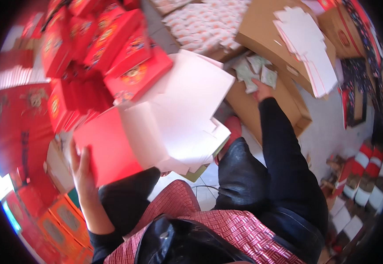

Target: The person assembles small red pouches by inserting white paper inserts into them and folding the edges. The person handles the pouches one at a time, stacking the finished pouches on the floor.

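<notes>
i see the left hand [81, 166] gripping the open box [156, 123] by its edge; the packets [244, 74] lie to its right in the carton [295, 104], touched by the nearer right hand [262, 91], whose grip i can't tell.

red + white panels on open box [187, 101] | pale green-white on packets [268, 77] | brown on carton [293, 103] | red, multicoloured round motifs on stacked boxes [134, 74] | red-white basketweave on apron [240, 224] | black on sleeve [284, 145]
</notes>
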Available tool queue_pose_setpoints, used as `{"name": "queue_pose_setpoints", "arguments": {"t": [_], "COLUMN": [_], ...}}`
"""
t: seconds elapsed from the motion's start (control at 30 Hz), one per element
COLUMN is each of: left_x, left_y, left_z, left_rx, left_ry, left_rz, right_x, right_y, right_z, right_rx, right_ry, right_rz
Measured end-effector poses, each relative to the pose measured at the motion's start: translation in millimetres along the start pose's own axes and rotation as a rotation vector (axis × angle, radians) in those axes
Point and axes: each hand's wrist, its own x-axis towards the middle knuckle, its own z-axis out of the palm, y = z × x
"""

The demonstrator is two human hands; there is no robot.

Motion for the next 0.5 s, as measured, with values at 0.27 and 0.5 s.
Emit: {"name": "queue_pose_setpoints", "arguments": {"t": [0.27, 0.5], "left_x": [-32, -77], "left_y": [27, 37], "left_z": [27, 41], "left_rx": [-0.393, -0.715], "left_ry": [-0.064, -0.205], "left_rz": [0.035, 0.216], "right_x": [-225, -426], "right_y": [-209, -349], "right_z": [77, 121], "right_rx": [0.505, -0.298], "right_ry": [0.025, -0.223], "right_rz": [-0.29, -0.871]}}
